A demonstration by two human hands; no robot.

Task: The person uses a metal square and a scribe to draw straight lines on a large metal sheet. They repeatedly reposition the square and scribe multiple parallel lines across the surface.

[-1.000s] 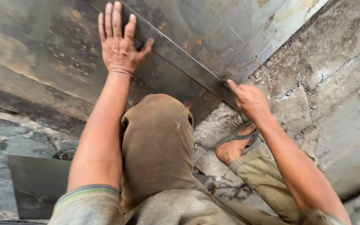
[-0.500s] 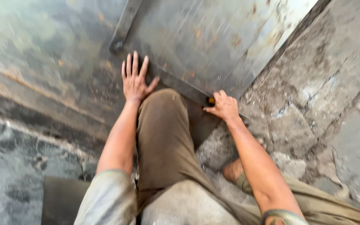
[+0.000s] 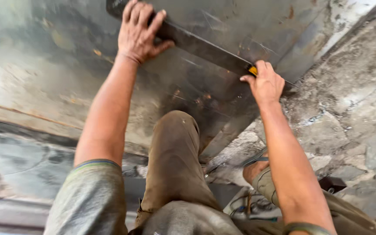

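Both hands reached farther; left fingers (image 3: pixel 141 19) splayed flat on dark bar (image 3: pixel 205 45).

Grey, rust-flecked steel sheet (image 3: pixel 66 78), dark straightedge (image 3: pixel 205 45), seemingly yellow marker (image 3: pixel 252 70), brown trousers (image 3: pixel 175 161).

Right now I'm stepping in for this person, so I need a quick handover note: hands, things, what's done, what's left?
Left hand: spread flat, pressing the dark metal straightedge onto the steel sheet.
Right hand: at the straightedge's lower end, gripping a small yellow marking tool against its edge.
Knee on the sheet.
Done: straightedge laid across the sheet.
Left: no finished line is clearly visible; the marking along the edge seems still to do.
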